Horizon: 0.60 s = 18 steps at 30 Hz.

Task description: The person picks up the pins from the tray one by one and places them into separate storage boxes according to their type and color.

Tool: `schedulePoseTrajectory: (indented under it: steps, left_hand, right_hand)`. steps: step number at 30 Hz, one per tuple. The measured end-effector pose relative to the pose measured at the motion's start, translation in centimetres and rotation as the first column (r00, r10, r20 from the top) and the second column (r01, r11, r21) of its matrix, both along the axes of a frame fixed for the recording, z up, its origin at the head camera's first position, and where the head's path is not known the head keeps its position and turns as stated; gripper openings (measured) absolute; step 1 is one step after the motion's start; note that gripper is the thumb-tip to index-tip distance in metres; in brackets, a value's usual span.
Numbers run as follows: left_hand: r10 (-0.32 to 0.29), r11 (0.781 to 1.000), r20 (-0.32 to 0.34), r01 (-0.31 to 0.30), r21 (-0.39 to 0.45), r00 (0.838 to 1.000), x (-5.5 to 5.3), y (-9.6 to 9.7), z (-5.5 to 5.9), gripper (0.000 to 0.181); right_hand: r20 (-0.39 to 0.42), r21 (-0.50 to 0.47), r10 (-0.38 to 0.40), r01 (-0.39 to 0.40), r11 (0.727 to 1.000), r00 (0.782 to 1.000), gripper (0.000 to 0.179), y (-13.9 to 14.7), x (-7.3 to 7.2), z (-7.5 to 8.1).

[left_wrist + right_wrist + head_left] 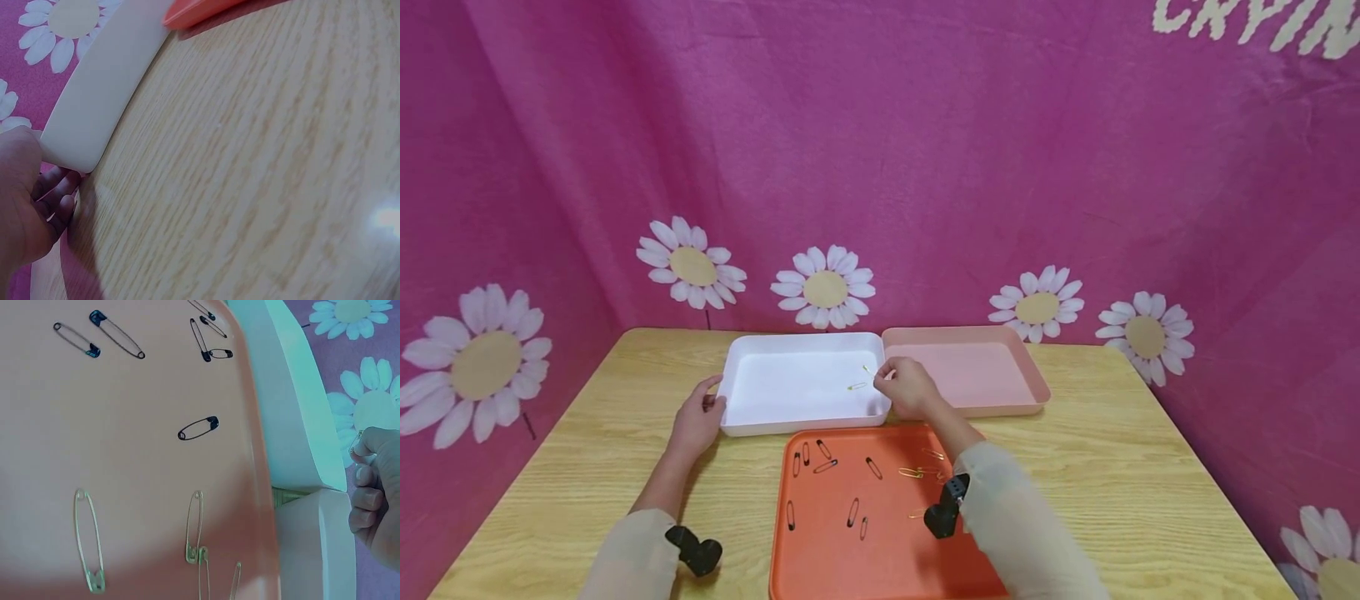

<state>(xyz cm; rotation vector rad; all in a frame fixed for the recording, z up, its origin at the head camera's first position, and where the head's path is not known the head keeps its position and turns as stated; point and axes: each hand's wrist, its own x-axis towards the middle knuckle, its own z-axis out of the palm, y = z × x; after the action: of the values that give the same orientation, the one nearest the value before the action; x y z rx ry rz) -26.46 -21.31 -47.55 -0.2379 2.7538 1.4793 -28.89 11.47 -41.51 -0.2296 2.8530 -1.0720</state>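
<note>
My left hand grips the left end of a white tray, near its front corner. In the left wrist view, the curled fingers show beside the tray's outer wall. Over the right end of that tray, my right hand pinches a small gold safety pin between thumb and finger. Another gold safety pin lies on the white tray's floor, just left of the right hand. In front, an orange tray bears several black safety pins and several gold ones.
A pink tray adjoins the white one on its right, beneath the right forearm's far side. All three trays stand on a wooden table. A magenta cloth with daisies hangs behind and at both sides.
</note>
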Motion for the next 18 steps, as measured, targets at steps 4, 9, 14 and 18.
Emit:
schedulePoseTrajectory:
  steps: [4,9,14,18]
  left_hand:
    - [0.001,1.0,0.005,-0.002,0.003,1.0,0.0,0.0,0.0,0.05]
    - [0.0,1.0,-0.003,0.0,0.012,1.0,0.0,0.1,0.0,0.049]
    - [0.001,1.0,-0.001,-0.001,0.018,1.0,0.1,0.1,0.0,0.049]
    - [0.0,1.0,0.002,0.0,0.019,1.0,0.1,0.0,0.0,0.049]
  right_hand:
    - [0.008,0.012,-0.016,0.016,1.0,1.0,0.015,-0.2,-0.2,-0.3]
    - [0.026,0.016,-0.038,0.038,0.999,0.999,0.015,-0.5,-0.3,-0.8]
    - [0.029,0.024,-0.042,0.041,0.999,0.999,0.019,-1.1,-0.3,-1.0]
    - [0.032,0.042,-0.061,0.06,0.997,0.998,0.022,-1.3,-0.3,-1.1]
